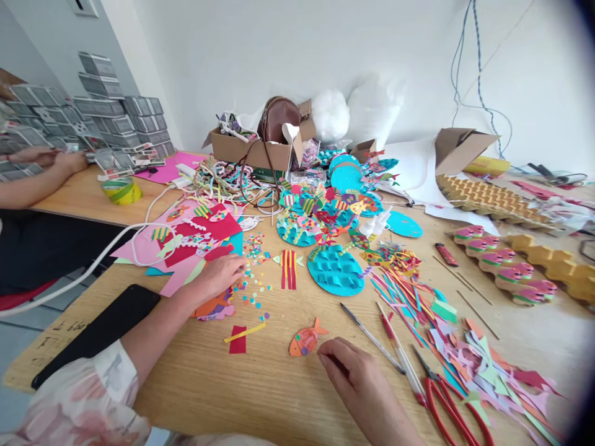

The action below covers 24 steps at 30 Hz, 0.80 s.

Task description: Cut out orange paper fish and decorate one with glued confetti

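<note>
My left hand (218,277) rests palm down at the edge of a scatter of small paper dots (253,291), with its fingers curled together over them; whether it holds one is hidden. My right hand (356,371) lies on the wooden table (260,396) with fingers bent inward, its fingertips just right of an orange paper fish (304,341). A red paper rectangle with a yellow strip (239,339) lies between the hands.
Two pens (372,337) and red-handled scissors (446,406) lie to the right beside a heap of paper offcuts (469,359). Turquoise egg-tray pieces (334,269), coloured sheets (186,241) and a black tablet (100,325) surround the hands. Another person's arm (41,173) rests at far left.
</note>
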Tool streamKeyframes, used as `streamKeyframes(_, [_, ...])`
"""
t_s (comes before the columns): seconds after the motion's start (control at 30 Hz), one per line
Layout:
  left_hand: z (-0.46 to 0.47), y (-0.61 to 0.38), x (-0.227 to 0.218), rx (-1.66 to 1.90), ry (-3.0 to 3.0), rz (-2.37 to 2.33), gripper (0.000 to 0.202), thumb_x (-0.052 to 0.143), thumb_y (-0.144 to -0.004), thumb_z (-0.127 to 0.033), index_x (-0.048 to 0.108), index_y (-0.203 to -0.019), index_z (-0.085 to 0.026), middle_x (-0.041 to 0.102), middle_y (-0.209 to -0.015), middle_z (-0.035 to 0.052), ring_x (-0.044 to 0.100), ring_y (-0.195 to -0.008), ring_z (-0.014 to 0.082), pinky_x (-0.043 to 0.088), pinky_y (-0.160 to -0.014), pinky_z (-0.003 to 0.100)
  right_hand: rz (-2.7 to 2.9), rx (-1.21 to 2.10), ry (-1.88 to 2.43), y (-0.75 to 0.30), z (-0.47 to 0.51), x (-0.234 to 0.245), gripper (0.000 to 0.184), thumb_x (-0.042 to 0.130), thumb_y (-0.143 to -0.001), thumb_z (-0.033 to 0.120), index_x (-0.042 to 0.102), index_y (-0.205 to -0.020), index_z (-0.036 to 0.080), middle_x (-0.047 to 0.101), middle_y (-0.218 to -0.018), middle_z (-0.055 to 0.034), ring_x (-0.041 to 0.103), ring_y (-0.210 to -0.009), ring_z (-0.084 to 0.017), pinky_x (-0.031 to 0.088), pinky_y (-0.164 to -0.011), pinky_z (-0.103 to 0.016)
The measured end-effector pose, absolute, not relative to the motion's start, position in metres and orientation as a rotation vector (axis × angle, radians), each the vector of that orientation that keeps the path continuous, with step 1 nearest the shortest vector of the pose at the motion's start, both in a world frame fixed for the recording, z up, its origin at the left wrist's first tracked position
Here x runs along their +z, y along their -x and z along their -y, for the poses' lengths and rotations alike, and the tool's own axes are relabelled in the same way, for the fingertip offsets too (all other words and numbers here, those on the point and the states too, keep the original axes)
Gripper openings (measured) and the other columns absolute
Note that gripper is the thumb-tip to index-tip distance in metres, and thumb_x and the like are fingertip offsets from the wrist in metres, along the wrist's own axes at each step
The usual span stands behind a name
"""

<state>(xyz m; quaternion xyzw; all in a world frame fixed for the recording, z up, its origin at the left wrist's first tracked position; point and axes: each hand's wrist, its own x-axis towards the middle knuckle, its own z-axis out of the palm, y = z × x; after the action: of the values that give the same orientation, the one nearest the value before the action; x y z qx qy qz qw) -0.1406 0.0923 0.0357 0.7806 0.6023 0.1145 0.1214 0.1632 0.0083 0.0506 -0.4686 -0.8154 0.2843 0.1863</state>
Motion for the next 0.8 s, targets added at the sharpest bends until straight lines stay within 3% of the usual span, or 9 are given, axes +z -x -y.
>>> streamKeyframes(0.27, [-0.107,0.154,0.04,0.376,-2.362,-1.877,0.021,0.042,-0.081,-0.013,0.062,-0.078,-0.018,0.06,-0.082,0.0052,0.057,-0.081,0.0192,0.042,-0.074,0.029,2.312,0.832,1.34,-0.163,-0.006,0.049,0.02,0.042,-0.084,0.01,0.058,-0.077,0.019,0.064,-0.073,-0.0022,0.061,-0.065,-0.015,0.044,-0.059,-0.024])
streamKeyframes(0.47, [-0.111,0.151,0.039,0.364,-2.457,-1.852,0.017,0.05,-0.08,-0.014,0.066,-0.082,-0.019,0.06,-0.085,0.0042,0.054,-0.087,0.0199,0.04,-0.081,0.031,2.32,0.884,1.344,-0.162,-0.006,0.049,0.02,0.041,-0.086,0.011,0.058,-0.079,0.019,0.064,-0.076,-0.0028,0.061,-0.068,-0.015,0.044,-0.062,-0.024])
streamKeyframes(0.8, [-0.094,0.141,0.037,0.27,-2.509,-1.745,0.009,0.057,-0.078,-0.014,0.063,-0.074,-0.018,0.058,-0.077,0.003,0.052,-0.082,0.0193,0.04,-0.078,0.031,2.344,0.873,1.351,-0.164,-0.004,0.048,0.02,0.04,-0.086,0.013,0.057,-0.077,0.019,0.063,-0.074,-0.0029,0.06,-0.067,-0.015,0.042,-0.059,-0.023])
